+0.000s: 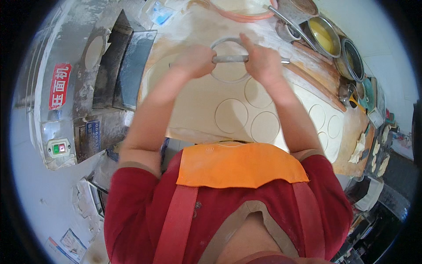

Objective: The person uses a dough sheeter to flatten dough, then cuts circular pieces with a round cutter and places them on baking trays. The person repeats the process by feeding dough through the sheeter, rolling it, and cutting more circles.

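Note:
A round ring cutter [230, 81] with a metal bar [230, 59] across it rests on or just above a large rolled sheet of dough [197, 99]. My left hand [196, 61] is closed around the bar on the left side of the ring. On the right side, my right hand [263, 61] grips the bar too, its index finger stretched towards the ring's far rim. Several cut circles show in the dough, one of them [231, 115] just below the ring and others further right, partly hidden by my right forearm.
A dough machine [128, 76] with a metal chute stands at the left. A wooden rolling pin [316, 82] lies right of my right hand. Beyond it are a pot of yellow liquid [323, 34] and other metal containers. A pink-rimmed basin [244, 16] stands at the far edge.

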The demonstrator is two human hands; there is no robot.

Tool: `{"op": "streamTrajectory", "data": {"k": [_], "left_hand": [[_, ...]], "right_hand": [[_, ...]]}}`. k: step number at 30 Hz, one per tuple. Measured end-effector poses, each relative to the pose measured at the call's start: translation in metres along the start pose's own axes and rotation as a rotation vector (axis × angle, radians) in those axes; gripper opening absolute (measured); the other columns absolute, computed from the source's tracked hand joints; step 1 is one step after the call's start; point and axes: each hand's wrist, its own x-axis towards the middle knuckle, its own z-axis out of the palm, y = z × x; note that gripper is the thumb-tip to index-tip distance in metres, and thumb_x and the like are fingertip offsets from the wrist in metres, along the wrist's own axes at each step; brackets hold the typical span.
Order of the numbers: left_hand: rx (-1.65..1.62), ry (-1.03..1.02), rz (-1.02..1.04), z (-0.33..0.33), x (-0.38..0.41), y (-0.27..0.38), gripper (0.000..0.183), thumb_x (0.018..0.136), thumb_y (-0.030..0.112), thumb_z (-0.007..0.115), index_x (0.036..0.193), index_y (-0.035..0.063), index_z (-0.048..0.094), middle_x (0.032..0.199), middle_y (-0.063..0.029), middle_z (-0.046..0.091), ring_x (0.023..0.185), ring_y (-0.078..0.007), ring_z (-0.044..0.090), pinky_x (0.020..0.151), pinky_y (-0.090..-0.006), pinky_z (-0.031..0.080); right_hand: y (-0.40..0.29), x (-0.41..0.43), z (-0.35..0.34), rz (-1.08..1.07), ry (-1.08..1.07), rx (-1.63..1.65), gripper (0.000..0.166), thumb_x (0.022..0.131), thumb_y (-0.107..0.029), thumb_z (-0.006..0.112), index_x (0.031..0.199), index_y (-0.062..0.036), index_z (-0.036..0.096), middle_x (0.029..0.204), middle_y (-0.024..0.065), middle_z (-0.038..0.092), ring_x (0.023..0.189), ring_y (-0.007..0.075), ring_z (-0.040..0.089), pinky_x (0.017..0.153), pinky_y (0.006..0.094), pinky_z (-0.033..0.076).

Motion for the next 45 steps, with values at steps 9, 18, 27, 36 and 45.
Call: {"op": "streamTrajectory", "data": {"k": [9,18,27,36,45], "left_hand": [[-0.188,0.156,-0.190,-0.044,-0.076,-0.031,0.024,0.078,0.019,0.058,0.091,0.0035,0.070,0.093,-0.0204,0.068,0.088,-0.0344,0.066,0.079,-0.0453,0.051],[-0.112,0.122,-0.194,-0.099,-0.083,-0.088,0.028,0.078,0.025,0.064,0.097,0.0057,0.070,0.095,-0.0186,0.069,0.089,-0.0298,0.067,0.078,-0.0428,0.051],[-0.213,0.296,-0.363,-0.064,-0.075,-0.117,0.027,0.080,0.024,0.061,0.091,0.0011,0.069,0.091,-0.0222,0.067,0.089,-0.0347,0.066,0.078,-0.0451,0.052],[-0.178,0.538,-0.464,0.012,-0.172,-0.122,0.044,0.080,0.028,0.065,0.117,0.0027,0.061,0.102,-0.0184,0.067,0.098,-0.0372,0.063,0.086,-0.0467,0.048],[-0.463,0.558,-0.924,0.101,-0.132,-0.209,0.029,0.069,0.021,0.070,0.083,-0.0038,0.065,0.067,-0.0156,0.066,0.071,-0.0314,0.067,0.066,-0.0406,0.052]], "right_hand": [[-0.063,0.026,-0.025,-0.232,-0.137,0.053,0.054,0.079,-0.016,0.059,0.132,-0.0118,0.049,0.083,0.0159,0.067,0.079,0.0341,0.067,0.066,0.0450,0.052],[-0.111,0.081,-0.026,-0.247,-0.204,0.091,0.051,0.076,-0.011,0.058,0.127,-0.0118,0.052,0.086,0.0165,0.067,0.082,0.0328,0.066,0.069,0.0446,0.052],[-0.130,0.129,0.003,-0.518,-0.201,-0.085,0.046,0.081,-0.011,0.054,0.126,-0.0162,0.052,0.082,0.0139,0.068,0.076,0.0325,0.067,0.062,0.0452,0.052],[-0.190,0.087,0.066,-0.654,-0.251,0.104,0.025,0.074,-0.017,0.062,0.094,-0.0031,0.066,0.085,0.0155,0.068,0.083,0.0312,0.067,0.070,0.0437,0.054],[-0.029,0.143,0.094,0.162,-0.286,1.025,0.038,0.072,-0.039,0.071,0.078,-0.0024,0.065,0.069,0.0096,0.064,0.054,0.0199,0.060,0.046,0.0356,0.047]]}}
